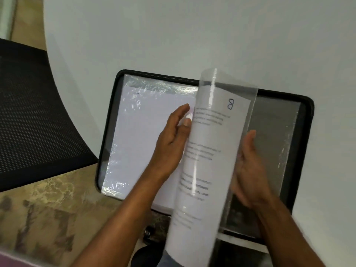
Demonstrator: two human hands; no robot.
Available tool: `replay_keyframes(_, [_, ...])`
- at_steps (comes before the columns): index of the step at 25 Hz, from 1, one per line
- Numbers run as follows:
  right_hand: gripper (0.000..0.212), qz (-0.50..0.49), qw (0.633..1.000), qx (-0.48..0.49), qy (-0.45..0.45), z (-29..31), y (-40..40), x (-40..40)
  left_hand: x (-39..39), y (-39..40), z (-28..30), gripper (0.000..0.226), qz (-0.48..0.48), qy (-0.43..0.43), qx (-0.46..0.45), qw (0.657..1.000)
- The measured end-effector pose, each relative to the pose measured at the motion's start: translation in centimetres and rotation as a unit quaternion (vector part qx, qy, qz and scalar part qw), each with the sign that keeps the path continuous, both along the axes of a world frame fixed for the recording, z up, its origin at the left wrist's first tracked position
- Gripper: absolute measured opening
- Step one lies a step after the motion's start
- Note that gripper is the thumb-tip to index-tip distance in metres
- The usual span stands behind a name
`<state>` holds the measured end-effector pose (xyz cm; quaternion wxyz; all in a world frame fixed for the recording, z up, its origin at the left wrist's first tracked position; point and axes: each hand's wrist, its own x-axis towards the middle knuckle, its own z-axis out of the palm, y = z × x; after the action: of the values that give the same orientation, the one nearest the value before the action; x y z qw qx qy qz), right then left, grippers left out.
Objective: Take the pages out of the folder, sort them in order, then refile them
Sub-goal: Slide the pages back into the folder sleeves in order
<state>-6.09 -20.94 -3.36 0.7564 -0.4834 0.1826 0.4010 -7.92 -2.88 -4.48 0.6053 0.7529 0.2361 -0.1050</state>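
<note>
Nearest the camera, a page (208, 151) inside a clear sleeve (248, 116) stands half-turned above the open folder (306, 116), bowed into a curve, its lower edge hanging off the near side of the table (173, 35). The left hand (171, 139) lies flat against its left face with fingers straight, the thumb tip showing at the page's edge; the right hand (250, 166) backs the sleeve from the right with fingers also straight, so neither hand seems to clasp it, though the far sides of the fingers are hidden. Held only by pressure between two flat palms, the slick plastic could slide down and out toward the floor (38, 209), or the page could slip from its sleeve as it tips. The bowing could also crease the paper. The one legible mark is a handwritten "8" in blue at the page's top right; the printed paragraphs beneath are too blurred to read. Farther on, another sleeved sheet (142, 132) lies flat in the folder's left half, glare hiding any number. A black mesh chair (34, 116) stands at the left.
</note>
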Motion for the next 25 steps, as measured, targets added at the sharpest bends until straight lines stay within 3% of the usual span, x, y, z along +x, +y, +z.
replay_keyframes(4, [0.073,0.117,0.99,-0.019,-0.074,-1.0,5.2,-0.5,0.5,4.3,1.0,0.057,0.029,0.015,-0.044,0.998])
replay_keyframes(7, [0.087,0.269,0.951,-0.065,-0.138,-2.9,8.4,-0.8,0.0,7.5,1.0,0.062,0.031,0.053,-0.029,0.998])
replay_keyframes(10, [0.084,0.374,0.86,-0.138,-0.319,-3.9,10.0,-2.0,-1.1,10.2,0.4,0.073,0.05,0.073,-0.005,0.996])
replay_keyframes(12, [0.077,0.393,0.807,-0.186,-0.399,-4.0,10.0,-2.5,-1.8,11.3,0.1,0.078,0.073,0.087,0.025,0.993])
replay_keyframes(16, [0.057,0.429,0.704,-0.258,-0.504,-6.3,10.3,-3.0,-3.3,11.9,-0.7,0.054,0.075,0.066,0.196,0.975])
replay_keyframes(19, [0.053,0.429,0.647,-0.282,-0.564,-7.3,10.1,-3.5,-4.2,12.0,-1.7,0.068,0.028,0.07,0.356,0.931])
replay_keyframes(22, [0.052,0.404,0.626,-0.291,-0.6,-8.1,9.9,-3.7,-4.5,11.3,-2.5,0.084,0.02,0.077,0.421,0.903])
replay_keyframes(25, [0.048,0.336,0.673,-0.268,-0.602,-8.1,9.8,-3.8,-4.3,10.5,-3.0,0.089,0.039,0.069,0.481,0.873])
